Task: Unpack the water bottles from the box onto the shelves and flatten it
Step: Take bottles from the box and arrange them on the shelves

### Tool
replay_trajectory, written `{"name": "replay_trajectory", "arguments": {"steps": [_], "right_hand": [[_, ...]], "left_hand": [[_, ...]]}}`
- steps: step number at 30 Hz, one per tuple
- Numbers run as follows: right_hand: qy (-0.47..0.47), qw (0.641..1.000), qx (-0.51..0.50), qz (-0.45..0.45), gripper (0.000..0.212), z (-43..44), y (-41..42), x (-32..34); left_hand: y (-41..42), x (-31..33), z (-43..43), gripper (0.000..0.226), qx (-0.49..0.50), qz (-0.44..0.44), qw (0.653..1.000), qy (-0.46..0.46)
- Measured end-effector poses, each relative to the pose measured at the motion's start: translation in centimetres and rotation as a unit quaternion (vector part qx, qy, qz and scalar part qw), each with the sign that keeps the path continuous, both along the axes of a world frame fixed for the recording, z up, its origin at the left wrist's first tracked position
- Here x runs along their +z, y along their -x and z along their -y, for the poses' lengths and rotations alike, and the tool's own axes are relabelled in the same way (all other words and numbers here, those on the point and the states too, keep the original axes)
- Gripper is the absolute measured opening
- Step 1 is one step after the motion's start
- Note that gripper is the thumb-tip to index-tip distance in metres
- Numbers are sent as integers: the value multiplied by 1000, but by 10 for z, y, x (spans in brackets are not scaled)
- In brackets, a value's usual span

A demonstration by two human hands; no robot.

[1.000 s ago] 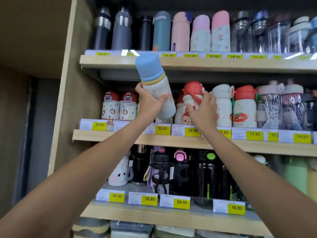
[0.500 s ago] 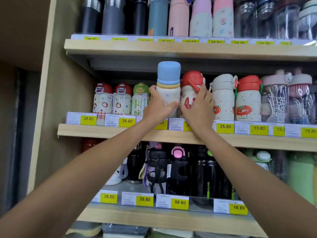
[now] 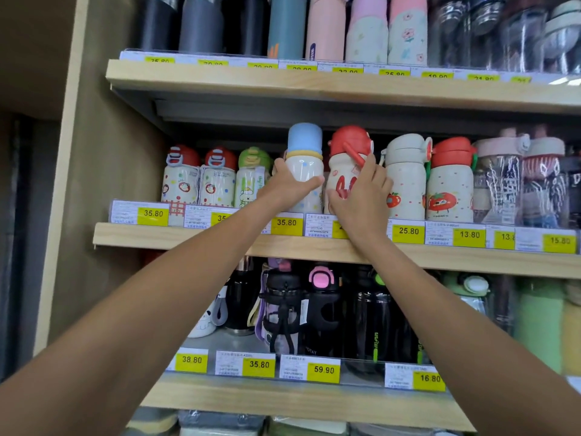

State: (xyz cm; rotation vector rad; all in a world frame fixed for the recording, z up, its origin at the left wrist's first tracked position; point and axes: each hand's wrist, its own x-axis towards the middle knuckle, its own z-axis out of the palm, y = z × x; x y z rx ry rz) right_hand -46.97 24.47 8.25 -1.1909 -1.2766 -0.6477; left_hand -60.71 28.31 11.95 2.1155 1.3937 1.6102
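Head: red-lid bottle (image 3: 349,143) and green-lid bottle (image 3: 251,179) flank blue-lid bottle (image 3: 305,141).

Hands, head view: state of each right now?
Left hand: closed around the blue-capped bottle, which is upright.
Right hand: closed around the red-capped bottle just beside it.

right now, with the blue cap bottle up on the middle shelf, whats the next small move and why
Probably loosen the left hand and draw it back. The blue-capped bottle it grips looks upright on the middle shelf, level with the green-capped bottle and the red-capped bottle that the right hand holds. Its base is hidden behind the price tags.
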Motion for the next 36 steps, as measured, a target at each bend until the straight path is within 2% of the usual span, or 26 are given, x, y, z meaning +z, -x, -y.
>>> {"name": "replay_trajectory", "arguments": {"steps": [11, 16, 21, 23, 26, 30, 33, 36], "right_hand": [[28, 999, 25, -7, 86, 5, -1, -2], [56, 998, 23, -18, 84, 14, 0, -5], [51, 995, 86, -17, 64, 35, -5, -16], [51, 993, 106, -16, 52, 47, -7, -24], [68, 991, 112, -12, 40, 70, -15, -49], [96, 985, 135, -43, 29, 106, -39, -96], [133, 982, 119, -64, 20, 132, -68, -140], [200, 971, 88, -101, 18, 157, -108, -194]], "left_hand": [[2, 5, 3, 93, -40, 4, 998, 42], [1, 1, 25, 96, 5, -47, 996, 82], [-9, -22, 59, 71, 3, -11, 1000, 11], [-14, -38, 71, 58, 3, 4, 1000, -21], [-26, -74, 90, 53, -19, 44, 997, -67], [-51, -134, 115, 40, -108, 125, 982, -97], [-76, -188, 130, 37, -165, 131, 977, -39], [-112, -247, 142, 36, -203, 99, 971, 85]]}}
